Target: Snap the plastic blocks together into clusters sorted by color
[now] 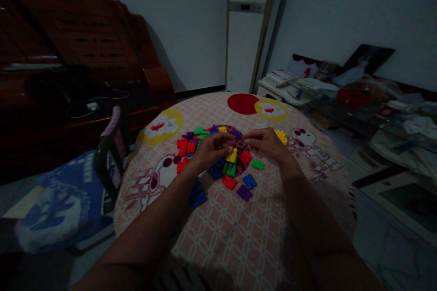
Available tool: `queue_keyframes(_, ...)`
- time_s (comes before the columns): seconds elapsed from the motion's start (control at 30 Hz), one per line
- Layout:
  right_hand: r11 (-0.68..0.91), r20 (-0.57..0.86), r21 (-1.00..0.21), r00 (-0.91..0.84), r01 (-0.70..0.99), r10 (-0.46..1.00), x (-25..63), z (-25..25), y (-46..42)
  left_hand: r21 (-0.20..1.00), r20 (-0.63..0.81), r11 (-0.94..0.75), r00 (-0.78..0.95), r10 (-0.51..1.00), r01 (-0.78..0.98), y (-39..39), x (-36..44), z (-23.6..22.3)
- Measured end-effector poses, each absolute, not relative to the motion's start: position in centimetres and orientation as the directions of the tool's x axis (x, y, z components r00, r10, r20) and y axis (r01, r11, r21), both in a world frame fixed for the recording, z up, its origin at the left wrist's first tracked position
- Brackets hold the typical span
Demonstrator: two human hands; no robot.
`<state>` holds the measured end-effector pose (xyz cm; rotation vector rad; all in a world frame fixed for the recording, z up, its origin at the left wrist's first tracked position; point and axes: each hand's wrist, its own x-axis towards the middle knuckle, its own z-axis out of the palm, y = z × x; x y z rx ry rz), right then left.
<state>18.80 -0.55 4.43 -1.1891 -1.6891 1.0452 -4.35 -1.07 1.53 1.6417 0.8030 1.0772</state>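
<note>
Over the middle of the round table, my left hand [214, 148] and my right hand [265, 142] are close together with curled fingers. A small purple toy block [236, 134] shows between the fingertips, pinched by the right hand. The left fingers are closed near it; what they hold is hidden. Just below the left thumb is a yellow figure-shaped block [232, 155] above a green block [229, 169]. Nearby lie a red block [245, 158], a light green block [258, 164], a blue block [250, 181] and a dark purple block [244, 192].
A patterned cloth covers the table [218, 232]. Red blocks [186, 147] and others are heaped behind my left hand, yellow blocks [281, 137] beyond the right. A chair [112, 159] stands at left, a wooden sofa [95, 41] behind it, a cluttered cabinet [290, 93] at right.
</note>
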Motion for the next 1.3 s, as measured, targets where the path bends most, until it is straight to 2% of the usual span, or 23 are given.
queue_keyframes(0.07,0.221,0.118,-0.937,-0.348,0.272,0.93,17.1,3.8,-0.8,0.959,0.271,-0.281,0.366,0.89,-0.027,-1.1,-3.6,0.9)
queue_keyframes(0.27,0.132,0.019,-0.959,-0.408,0.25,0.913,16.4,3.0,-1.1,0.945,0.3,-0.326,0.345,0.889,0.017,-0.9,-3.3,0.2)
queue_keyframes(0.6,0.154,0.066,-0.958,-0.336,0.243,0.94,15.5,1.9,-0.9,0.941,0.292,-0.332,0.342,0.893,0.066,-1.1,-3.1,-0.1)
queue_keyframes(0.73,0.186,0.1,-0.935,-0.277,0.302,0.956,16.7,2.8,-0.7,0.918,0.32,-0.376,0.324,0.89,0.125,-0.9,-3.4,0.0)
queue_keyframes(0.83,0.21,0.185,-0.862,-0.1,0.462,0.978,19.8,3.8,-0.1,0.904,0.339,-0.398,0.302,0.891,0.158,-0.6,-3.9,0.0)
queue_keyframes(0.9,0.202,0.296,-0.773,0.06,0.602,0.953,22.5,4.3,0.3,0.897,0.345,-0.405,0.292,0.892,0.177,-0.5,-4.2,-0.1)
queue_keyframes(0.97,0.175,0.381,-0.691,0.147,0.702,0.913,24.9,4.4,0.7,0.889,0.347,-0.412,0.293,0.891,0.2,-0.4,-4.4,-0.1)
queue_keyframes(1.13,0.142,0.414,-0.561,0.127,0.816,0.901,26.8,3.9,0.9,0.879,0.338,-0.415,0.308,0.889,0.236,-0.7,-4.1,0.2)
queue_keyframes(1.3,0.06,0.349,-0.332,0.064,0.941,0.935,25.1,3.1,1.2,0.872,0.337,-0.417,0.305,0.891,0.255,-0.9,-4.2,0.5)
